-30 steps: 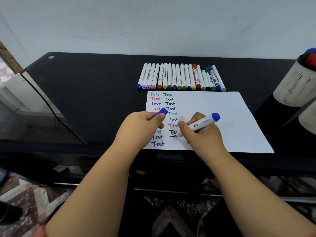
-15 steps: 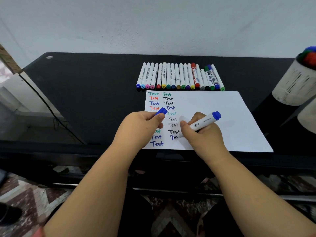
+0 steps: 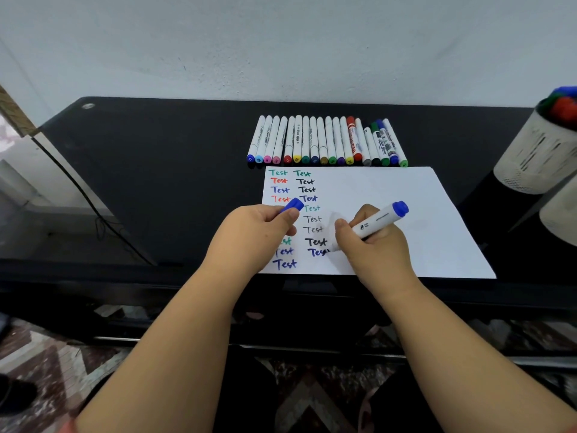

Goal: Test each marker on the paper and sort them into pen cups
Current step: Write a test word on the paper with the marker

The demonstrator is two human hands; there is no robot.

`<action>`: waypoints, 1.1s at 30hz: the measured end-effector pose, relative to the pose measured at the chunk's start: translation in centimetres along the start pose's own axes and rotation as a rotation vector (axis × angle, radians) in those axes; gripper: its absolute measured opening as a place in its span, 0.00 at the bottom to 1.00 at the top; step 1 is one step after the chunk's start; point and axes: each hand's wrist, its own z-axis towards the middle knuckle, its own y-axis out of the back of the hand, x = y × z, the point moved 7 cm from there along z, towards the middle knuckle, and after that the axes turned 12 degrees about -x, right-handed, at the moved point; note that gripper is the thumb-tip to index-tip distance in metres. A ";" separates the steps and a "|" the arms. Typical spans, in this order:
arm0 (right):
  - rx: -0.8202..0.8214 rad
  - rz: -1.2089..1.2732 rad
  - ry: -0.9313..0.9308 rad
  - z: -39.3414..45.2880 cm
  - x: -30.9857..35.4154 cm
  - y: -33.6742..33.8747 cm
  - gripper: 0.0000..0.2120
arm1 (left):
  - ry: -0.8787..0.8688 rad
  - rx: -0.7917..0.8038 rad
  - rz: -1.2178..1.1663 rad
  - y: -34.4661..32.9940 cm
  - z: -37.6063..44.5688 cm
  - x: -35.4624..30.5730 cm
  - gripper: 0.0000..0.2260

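A white sheet of paper [image 3: 406,214] lies on the black table [image 3: 156,167], with two columns of the word "Test" in green, red, blue and black. My right hand [image 3: 374,248] grips a white marker with a blue end [image 3: 379,218], its tip down on the paper at the last blue "Test" of the second column. My left hand [image 3: 253,235] rests on the paper's left side and pinches the blue cap [image 3: 293,205]. A row of several markers [image 3: 324,142] lies beyond the paper.
At the right edge stands a pale pen cup [image 3: 537,157] holding markers with blue, green and red ends, and part of a second cup [image 3: 562,214] shows below it. A black cable [image 3: 93,210] runs down the table's left side. The wall is just behind the table.
My right hand has moved the marker tip rightward along the bottom blue "Test" in the second column, adding letters. My left hand stays put with the cap.
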 end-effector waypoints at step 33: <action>0.054 0.557 -0.323 1.0 1.2 1.6 0.16 | -0.099 0.252 -0.011 -2.0 -2.1 -2.6 0.13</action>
